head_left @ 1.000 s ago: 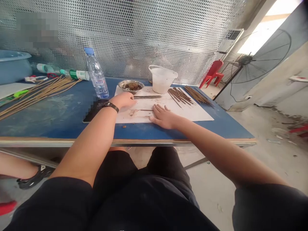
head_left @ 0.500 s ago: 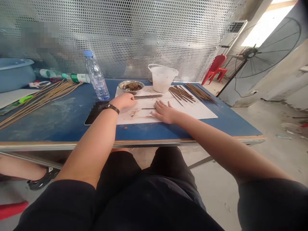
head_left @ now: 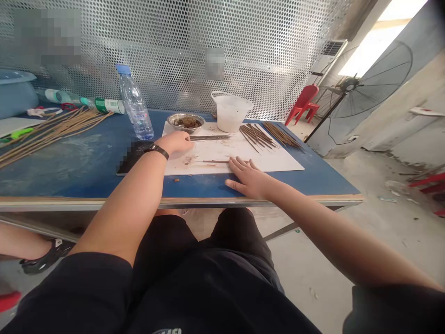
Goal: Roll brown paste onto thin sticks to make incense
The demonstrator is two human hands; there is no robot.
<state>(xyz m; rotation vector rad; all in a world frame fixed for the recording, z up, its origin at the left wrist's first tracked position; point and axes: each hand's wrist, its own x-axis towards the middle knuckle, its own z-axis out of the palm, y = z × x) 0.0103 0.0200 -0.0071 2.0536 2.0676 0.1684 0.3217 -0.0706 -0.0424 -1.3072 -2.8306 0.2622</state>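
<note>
- L hand [head_left: 174,143] live on the sheet: fingers curled together, we can't tell if gripping, tips just by near end of dark rods [head_left: 210,137], long axis L–R across white sheet [head_left: 274,162]
- R hand [head_left: 248,181] open, fingers spread, palm on blue table [head_left: 79,181], holding nothing
- thin brown stick [head_left: 219,161] just above R fingertips, also L–R, R hand nearer
</note>
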